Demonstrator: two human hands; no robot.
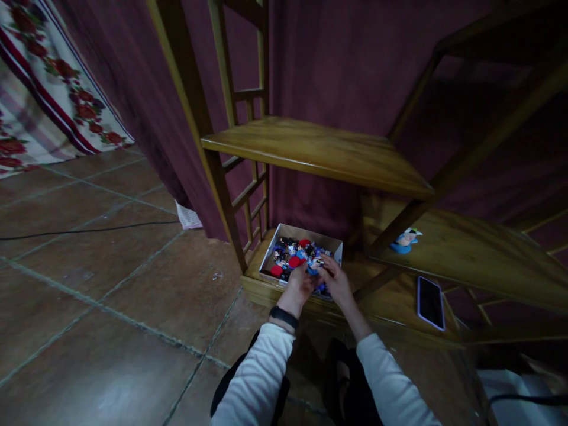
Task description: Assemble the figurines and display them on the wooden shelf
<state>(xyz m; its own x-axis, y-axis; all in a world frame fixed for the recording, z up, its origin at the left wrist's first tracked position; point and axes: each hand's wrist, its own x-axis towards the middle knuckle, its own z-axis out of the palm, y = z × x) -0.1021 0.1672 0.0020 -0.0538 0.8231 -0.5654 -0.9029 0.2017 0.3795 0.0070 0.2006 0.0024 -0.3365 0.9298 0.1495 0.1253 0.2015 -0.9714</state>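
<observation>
A shallow cardboard box on the low shelf holds several small toy figurines, some with red caps and others blue, white or black. Both hands are together over its front right part. My left hand, with a black band at the wrist, is closed around the lower side of a white-and-blue figurine. From the right, the fingers of my right hand pinch the same figurine. A red-capped figurine shows just beyond my left fingers; whether they touch it I cannot tell.
A wooden shelf board juts out above the box. On the right-hand board stands a blue-based figurine. A phone lies on the lower shelf. A black cable crosses the tiled floor at left.
</observation>
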